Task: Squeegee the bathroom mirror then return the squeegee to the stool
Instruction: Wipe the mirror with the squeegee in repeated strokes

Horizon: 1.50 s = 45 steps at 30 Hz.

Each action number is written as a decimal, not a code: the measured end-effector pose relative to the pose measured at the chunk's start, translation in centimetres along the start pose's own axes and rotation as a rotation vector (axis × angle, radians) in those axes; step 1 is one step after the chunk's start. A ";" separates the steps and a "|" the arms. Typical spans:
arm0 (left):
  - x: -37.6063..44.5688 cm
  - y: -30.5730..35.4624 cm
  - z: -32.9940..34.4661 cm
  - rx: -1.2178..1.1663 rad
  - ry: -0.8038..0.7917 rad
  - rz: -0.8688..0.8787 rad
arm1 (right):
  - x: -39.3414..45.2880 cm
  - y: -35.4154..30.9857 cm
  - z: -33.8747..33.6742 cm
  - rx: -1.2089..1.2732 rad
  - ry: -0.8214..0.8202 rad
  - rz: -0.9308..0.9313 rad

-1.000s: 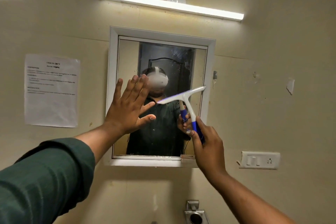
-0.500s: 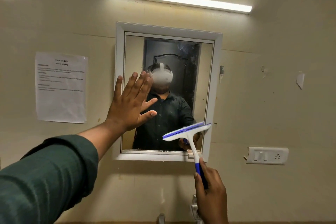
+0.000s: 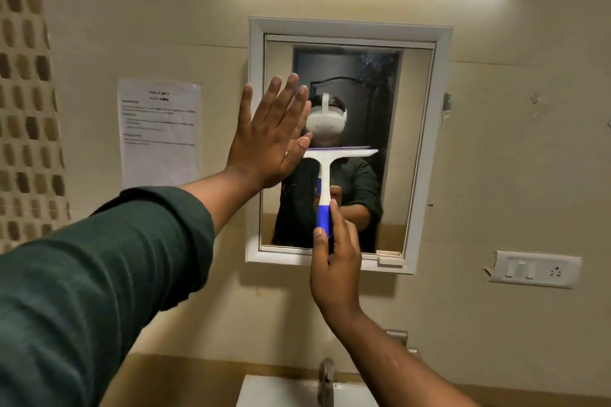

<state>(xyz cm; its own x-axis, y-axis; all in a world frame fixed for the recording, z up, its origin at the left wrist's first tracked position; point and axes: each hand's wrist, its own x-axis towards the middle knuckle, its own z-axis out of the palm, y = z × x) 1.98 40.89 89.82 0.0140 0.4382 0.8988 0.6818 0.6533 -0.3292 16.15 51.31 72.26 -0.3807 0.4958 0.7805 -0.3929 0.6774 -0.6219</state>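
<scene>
I have the right hand (image 3: 335, 261) closed around the blue grip of the squeegee (image 3: 325, 182), in the lower centre of the frame. The handle stands upright and the white blade lies level across the middle of the mirror (image 3: 406, 149), a position suited to a straight vertical pass. I judge the blade to be against the glass, though contact cannot be confirmed from this view.

The left hand (image 3: 269, 139) is fully open, fingers spread, holding nothing. It lies flat over the left edge of the mirror frame, left of centre in the picture, its thumb just beside the blade's left end. I judge this placement to steady the body or the frame during each stroke.

The stool is not in view. The washbasin (image 3: 264, 393) and tap (image 3: 325, 380) sit at the bottom centre, directly below the mirror.
</scene>
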 end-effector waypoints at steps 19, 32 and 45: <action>-1.7 -0.9 0.4 0.073 -0.030 0.036 | -10.8 5.6 3.4 -0.020 -0.018 0.397; -2.4 -0.7 1.7 0.031 -0.048 -0.022 | -14.4 6.5 3.3 0.031 0.018 0.450; -3.7 -1.0 2.9 0.033 -0.053 -0.058 | -12.9 6.8 3.2 0.014 0.005 0.444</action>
<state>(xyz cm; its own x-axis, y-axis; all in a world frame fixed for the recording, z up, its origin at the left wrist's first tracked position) -0.87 40.47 85.97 -0.0641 0.4299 0.9006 0.6556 0.6986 -0.2868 15.72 47.78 57.70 -0.5113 0.7397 0.4375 -0.2033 0.3905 -0.8979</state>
